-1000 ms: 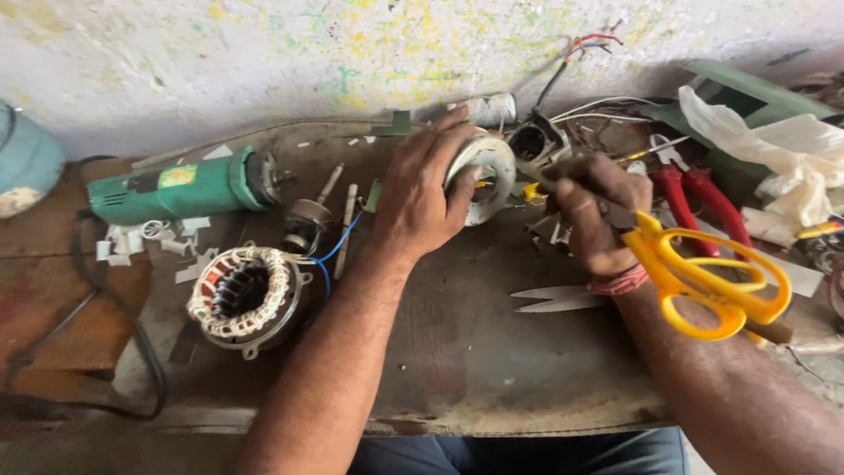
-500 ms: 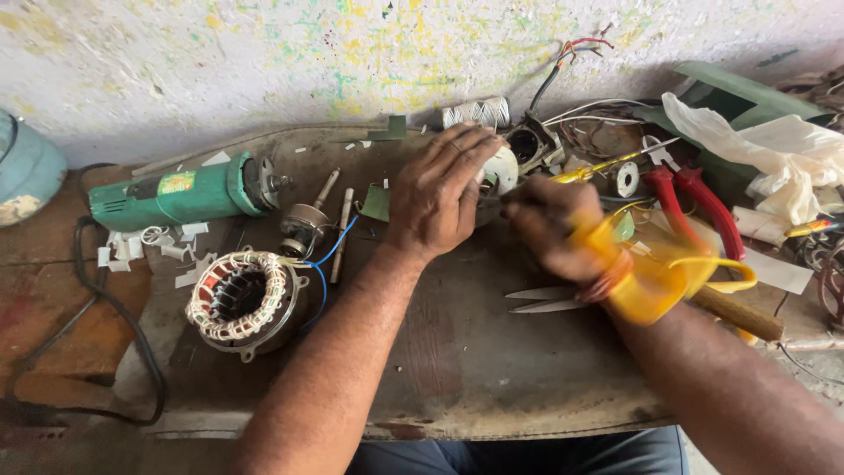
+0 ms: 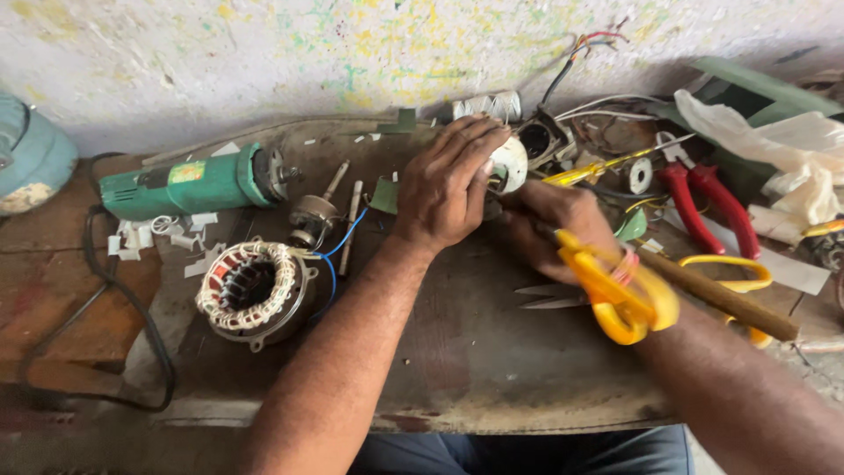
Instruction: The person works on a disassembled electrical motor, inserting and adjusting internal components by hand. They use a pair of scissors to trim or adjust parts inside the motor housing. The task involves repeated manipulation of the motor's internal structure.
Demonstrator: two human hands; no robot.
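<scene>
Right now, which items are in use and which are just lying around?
In use: left hand on white round part; right hand with yellow scissors.

Lying about: green angle grinder, stator winding, red pliers, second scissors.

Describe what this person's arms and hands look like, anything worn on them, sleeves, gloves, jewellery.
Both forearms are bare, with no sleeve in view up to the edge of the picture. The left hand and right hand wear no gloves. A band of red and pale thread circles the right wrist. No watch shows, and I cannot make out any ring.
</scene>
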